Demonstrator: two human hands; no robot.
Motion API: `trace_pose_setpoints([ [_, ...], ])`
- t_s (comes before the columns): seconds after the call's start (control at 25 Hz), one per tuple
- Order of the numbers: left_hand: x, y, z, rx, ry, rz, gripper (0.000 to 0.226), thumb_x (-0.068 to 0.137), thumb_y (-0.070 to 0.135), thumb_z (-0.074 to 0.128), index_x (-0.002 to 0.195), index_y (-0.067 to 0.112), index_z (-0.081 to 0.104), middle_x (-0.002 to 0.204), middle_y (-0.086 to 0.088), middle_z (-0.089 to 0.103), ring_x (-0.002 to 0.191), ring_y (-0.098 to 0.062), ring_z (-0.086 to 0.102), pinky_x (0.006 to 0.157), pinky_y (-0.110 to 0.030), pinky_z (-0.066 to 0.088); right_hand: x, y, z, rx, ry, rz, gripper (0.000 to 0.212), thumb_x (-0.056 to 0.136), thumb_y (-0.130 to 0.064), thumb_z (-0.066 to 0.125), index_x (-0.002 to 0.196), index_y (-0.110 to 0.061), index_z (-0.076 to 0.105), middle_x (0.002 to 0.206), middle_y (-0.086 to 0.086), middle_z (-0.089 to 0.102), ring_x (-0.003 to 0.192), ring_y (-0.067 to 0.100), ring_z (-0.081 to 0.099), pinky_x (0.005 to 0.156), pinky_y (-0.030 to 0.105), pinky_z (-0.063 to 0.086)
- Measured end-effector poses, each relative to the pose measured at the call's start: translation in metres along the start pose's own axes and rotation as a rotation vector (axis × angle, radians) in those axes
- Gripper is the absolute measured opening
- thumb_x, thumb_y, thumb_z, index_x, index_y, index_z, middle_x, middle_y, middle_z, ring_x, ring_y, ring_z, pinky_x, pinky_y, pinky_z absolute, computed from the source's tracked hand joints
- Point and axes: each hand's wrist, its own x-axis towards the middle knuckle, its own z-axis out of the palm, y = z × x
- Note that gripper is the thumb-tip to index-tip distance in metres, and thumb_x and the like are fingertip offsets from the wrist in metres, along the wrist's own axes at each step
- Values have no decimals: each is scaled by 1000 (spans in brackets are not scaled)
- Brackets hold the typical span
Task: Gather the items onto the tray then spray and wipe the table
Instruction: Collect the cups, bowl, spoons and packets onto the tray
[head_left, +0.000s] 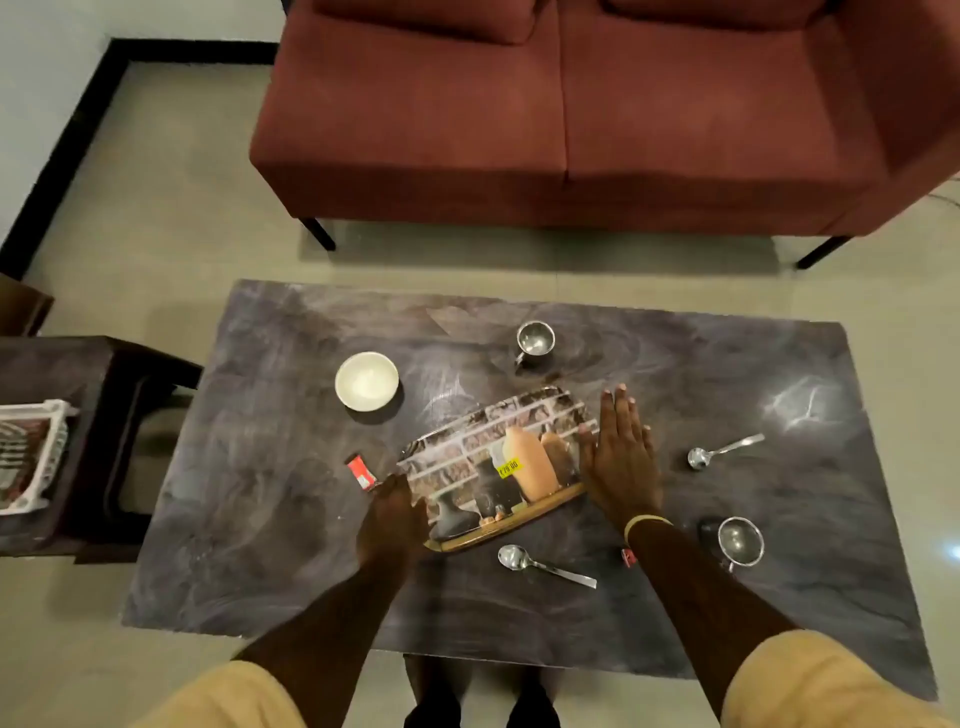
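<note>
A printed tray (467, 457) with a yellow price sticker lies in the middle of the dark marble table (260, 545). My left hand (392, 519) holds the tray's near-left edge. My right hand (621, 457) lies flat with straight fingers against the tray's right edge. Around the tray stand a white bowl (367, 381), a steel cup (535, 339) at the back and a second steel cup (740, 540) at the near right. One spoon (543, 565) lies in front of the tray, another spoon (724, 451) to the right. A small red box (361, 471) lies left of the tray.
A red sofa (571, 119) stands beyond the table. At the left a dark side table (93, 415) carries a white plastic basket (31, 457). A small red-and-white item (629, 557) peeks out beside my right wrist. No spray bottle or cloth is in view.
</note>
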Motion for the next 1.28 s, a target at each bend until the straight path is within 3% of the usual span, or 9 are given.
trace_pose_setpoints([
  [0.12, 11, -11, 20, -1, 27, -59, 31, 90, 11, 55, 119, 2, 59, 123, -19, 60, 112, -38, 58, 88, -43, 49, 13, 12, 28, -55, -54, 11, 62, 100, -33, 35, 155, -11, 16, 163, 10, 10, 150, 26, 13, 119, 50, 18],
  [0.28, 21, -23, 39, -34, 39, -119, 41, 88, 18, 57, 127, 7, 53, 127, -17, 57, 113, -39, 57, 88, -48, 51, 25, 18, 62, -54, -129, -13, 59, 99, -29, 36, 153, -9, 23, 162, 12, 16, 149, 27, 18, 117, 48, 21],
  [0.48, 20, -35, 48, -170, 101, -207, 32, 81, 39, 66, 108, 22, 62, 102, -2, 70, 92, -26, 68, 73, -37, 57, 40, 20, 80, -3, -192, -3, 59, 96, -28, 42, 149, -5, 30, 154, 16, 34, 138, 32, 36, 113, 43, 32],
  [0.6, 18, -41, 52, -152, 118, -233, 27, 89, 41, 61, 98, 17, 68, 85, -3, 71, 74, -21, 65, 58, -25, 42, 43, 20, 82, 27, -205, 36, 60, 95, -39, 50, 144, -5, 40, 149, 17, 42, 134, 34, 41, 111, 41, 33],
  [0.72, 17, -41, 55, -179, 134, -272, 27, 92, 37, 60, 91, 12, 69, 85, -11, 72, 66, -18, 55, 55, -24, 34, 40, 19, 81, 37, -157, 51, 60, 92, -36, 55, 142, -5, 43, 147, 17, 44, 132, 35, 41, 111, 41, 33],
  [0.84, 19, -43, 59, -210, 147, -264, 28, 91, 37, 61, 94, 11, 69, 88, -12, 74, 69, -20, 60, 52, -22, 35, 42, 23, 79, 21, -92, 99, 55, 89, -27, 61, 138, -7, 48, 144, 19, 47, 131, 37, 42, 110, 41, 30],
  [1.0, 24, -42, 61, -235, 182, -211, 28, 92, 32, 63, 96, 5, 68, 85, -8, 71, 65, -15, 58, 46, -14, 32, 51, 29, 83, 99, -28, 134, 42, 86, -13, 59, 128, -11, 59, 122, 15, 64, 114, 34, 57, 100, 41, 43],
  [1.08, 28, -44, 59, -237, 188, -189, 22, 90, 25, 65, 96, 4, 68, 83, -5, 70, 66, -15, 62, 47, -12, 36, 50, 29, 78, 136, -19, 154, 38, 87, -15, 57, 125, -12, 61, 117, 14, 67, 111, 35, 59, 98, 43, 46],
  [1.28, 52, -48, 50, -138, 195, -75, 11, 87, 11, 64, 90, 3, 71, 78, -13, 74, 67, -23, 67, 61, -24, 45, 41, 37, 77, 258, -20, 199, 32, 87, -22, 60, 115, -8, 63, 111, 16, 68, 104, 36, 61, 95, 47, 48],
])
